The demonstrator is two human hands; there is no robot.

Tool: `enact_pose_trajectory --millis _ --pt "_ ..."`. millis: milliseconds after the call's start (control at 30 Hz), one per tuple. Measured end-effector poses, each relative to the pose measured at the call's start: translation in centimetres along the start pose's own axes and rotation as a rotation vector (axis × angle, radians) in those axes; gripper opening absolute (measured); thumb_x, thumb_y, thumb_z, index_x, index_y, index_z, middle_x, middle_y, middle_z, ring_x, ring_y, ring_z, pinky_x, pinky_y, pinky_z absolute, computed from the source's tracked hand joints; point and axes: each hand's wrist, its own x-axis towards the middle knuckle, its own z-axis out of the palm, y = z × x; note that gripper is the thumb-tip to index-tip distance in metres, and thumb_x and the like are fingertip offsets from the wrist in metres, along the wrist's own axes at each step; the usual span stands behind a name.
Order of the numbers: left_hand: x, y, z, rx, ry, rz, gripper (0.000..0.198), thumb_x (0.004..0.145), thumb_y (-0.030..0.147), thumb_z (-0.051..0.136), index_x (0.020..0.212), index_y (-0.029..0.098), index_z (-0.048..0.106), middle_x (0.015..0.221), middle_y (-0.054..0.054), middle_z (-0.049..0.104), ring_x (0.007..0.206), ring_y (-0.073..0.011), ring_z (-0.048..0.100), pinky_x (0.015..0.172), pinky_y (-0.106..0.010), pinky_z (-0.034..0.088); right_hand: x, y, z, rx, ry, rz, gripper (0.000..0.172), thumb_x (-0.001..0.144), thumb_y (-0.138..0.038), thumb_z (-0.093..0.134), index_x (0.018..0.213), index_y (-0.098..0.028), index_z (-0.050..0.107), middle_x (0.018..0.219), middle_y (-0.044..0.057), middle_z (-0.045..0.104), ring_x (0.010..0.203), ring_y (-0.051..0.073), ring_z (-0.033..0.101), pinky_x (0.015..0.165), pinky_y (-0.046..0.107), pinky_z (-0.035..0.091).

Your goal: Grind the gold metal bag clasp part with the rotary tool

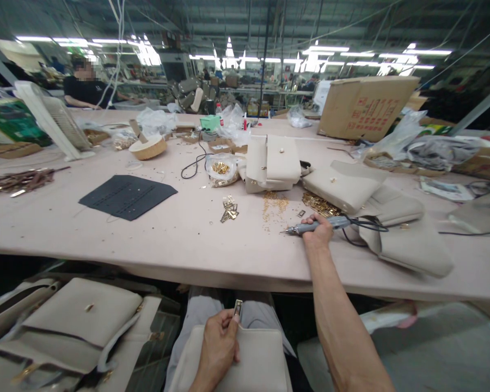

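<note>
While the left hand (219, 340) pinches a metal clasp (237, 308) against the lap bag (245, 359), the right hand (319, 227) closes around the electric screwdriver (315, 225) on the desk (179, 228); fastening seems underway, needing the tool brought down.

Your right hand (319, 227) closes on a grey electric screwdriver (317, 224) with a matt plastic body and a thin bright metal tip. Your left hand (218, 343), low in the frame, pinches a small shiny metal clasp (237, 309) over a beige bag (253, 359) of smooth, matt, leather-like material. The bench (188, 239) is covered in a dull pinkish, slightly soiled sheet. At centre you see glossy gold metal fittings (229, 209) and tiny brass-coloured screws (274, 202). The dark panel (127, 196) at left looks matt and felt-like. Upper right sits a rough brown cardboard box (365, 106) beside crinkled glossy plastic bags (404, 133).
</note>
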Motion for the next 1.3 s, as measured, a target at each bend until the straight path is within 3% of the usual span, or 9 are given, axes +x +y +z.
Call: enact_pose_trajectory --millis 267,500,733,1000,1133,1300 --pt "0.0 0.7 0.0 -0.024 -0.007 -0.004 0.063 0.078 0.078 0.064 0.085 0.015 0.066 0.052 -0.003 0.063 0.029 -0.0130 0.048 0.036 -0.022 0.023 -0.1 0.1 0.0 -0.012 -0.004 -0.007 0.026 0.074 -0.012 0.068 0.078 -0.021 0.044 0.065 -0.008 0.047 0.050 0.008 0.047 0.053 0.022 0.052" --pt "-0.2 0.9 0.0 -0.019 -0.010 -0.028 0.065 0.077 0.079 0.064 0.090 0.015 0.067 0.038 0.002 0.051 0.029 -0.0150 0.046 0.036 -0.022 0.025 -0.2 0.1 0.1 -0.010 0.011 -0.027 0.028 0.071 -0.011 0.068 0.076 -0.021 0.043 0.065 -0.008 0.048 0.050 0.007 0.046 0.051 0.020 0.051" --pt "-0.3 1.2 0.0 -0.031 -0.008 -0.031 0.066 0.073 0.083 0.066 0.081 0.018 0.065 0.039 0.002 0.052 0.028 -0.0141 0.045 0.036 -0.022 0.025 -0.3 0.2 0.3 -0.007 0.022 -0.043 0.027 0.070 -0.009 0.066 0.076 -0.021 0.043 0.065 -0.007 0.048 0.052 0.007 0.046 0.051 0.020 0.051" --pt "-0.6 1.4 -0.2 -0.015 -0.007 -0.020 0.070 0.073 0.085 0.065 0.085 0.016 0.068 0.039 0.002 0.052 0.029 -0.0144 0.045 0.038 -0.023 0.028 -0.4 0.2 0.3 -0.018 0.024 -0.045 0.029 0.069 -0.010 0.068 0.076 -0.022 0.042 0.065 -0.008 0.047 0.052 0.007 0.047 0.052 0.020 0.050" --pt "-0.4 1.1 -0.1 -0.005 -0.001 -0.018 0.072 0.075 0.085 0.064 0.088 0.015 0.069 0.041 0.001 0.055 0.030 -0.0137 0.045 0.038 -0.023 0.028 -0.5 0.1 0.5 -0.013 0.020 -0.023 0.033 0.072 -0.013 0.070 0.077 -0.023 0.040 0.065 -0.009 0.047 0.051 0.007 0.046 0.051 0.020 0.048" --pt "-0.1 -0.3 -0.1 0.001 0.003 -0.058 0.089 0.065 0.096 0.061 0.094 0.013 0.071 0.039 -0.003 0.055 0.028 -0.0143 0.040 0.035 -0.023 0.024 -1.3 -1.1 1.2 0.007 0.019 0.009 0.034 0.071 -0.016 0.069 0.075 -0.023 0.036 0.060 -0.010 0.043 0.048 0.006 0.044 0.050 0.019 0.046"
